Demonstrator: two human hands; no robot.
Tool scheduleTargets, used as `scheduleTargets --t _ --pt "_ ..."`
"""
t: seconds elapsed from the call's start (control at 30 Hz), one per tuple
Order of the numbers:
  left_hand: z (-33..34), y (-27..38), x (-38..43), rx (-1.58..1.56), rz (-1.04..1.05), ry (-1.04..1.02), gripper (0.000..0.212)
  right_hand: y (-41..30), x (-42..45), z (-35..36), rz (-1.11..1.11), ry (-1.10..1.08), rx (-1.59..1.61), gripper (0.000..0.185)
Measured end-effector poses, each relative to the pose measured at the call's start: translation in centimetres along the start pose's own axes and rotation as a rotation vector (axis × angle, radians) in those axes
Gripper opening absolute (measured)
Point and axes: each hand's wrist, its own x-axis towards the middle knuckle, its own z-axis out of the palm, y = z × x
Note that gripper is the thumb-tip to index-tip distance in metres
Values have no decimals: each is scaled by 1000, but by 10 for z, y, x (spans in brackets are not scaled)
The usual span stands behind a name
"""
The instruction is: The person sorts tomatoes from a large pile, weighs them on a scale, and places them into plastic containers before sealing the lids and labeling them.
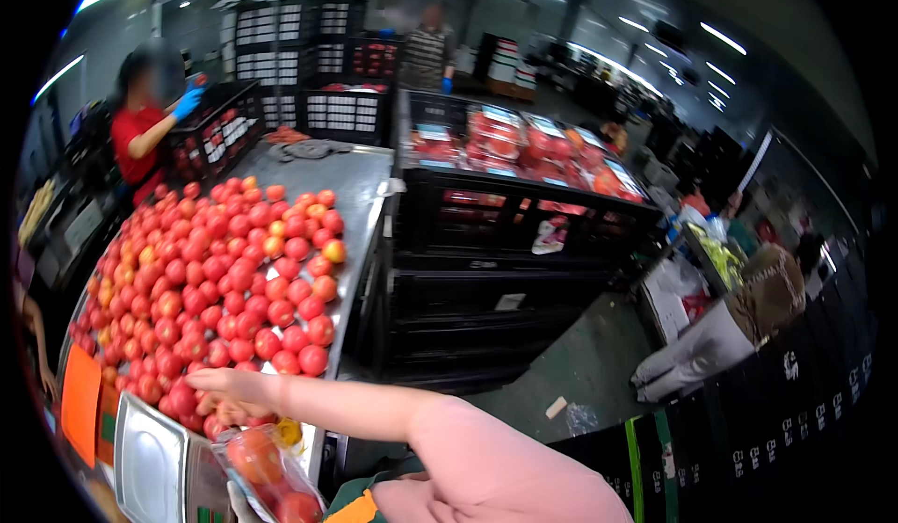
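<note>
My bare right hand (235, 391) reaches over the near edge of a large spread of red tomatoes (210, 277). Its fingertips meet one tomato (182, 398); whether they grip it cannot be told. Below that hand, a clear plastic pack of tomatoes (263, 463) is tilted at the bottom of the view. My left hand (240, 505), seemingly gloved in pale fabric, holds the pack from below and is mostly hidden by it. Left of the pack lies a shiny metal scale pan (151, 463). The tomatoes rest on a metal table (361, 186).
Stacked black crates (484, 277) stand right of the table, the top one full of packed tomatoes (494, 133). An orange panel (81, 404) rises beside the scale. A person in red with blue gloves (140, 130) works across the table; another person (744, 312) bends at right.
</note>
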Motion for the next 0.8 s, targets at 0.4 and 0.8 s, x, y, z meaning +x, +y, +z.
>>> scheduleTargets --t 0.4,0.8 --pt "124 39 10 -40 -28 -446 52 -72 -214 -53 -355 -99 -842 84" --pt "168 15 40 241 136 -310 80 -251 -370 -99 -1314 832 -867 61"
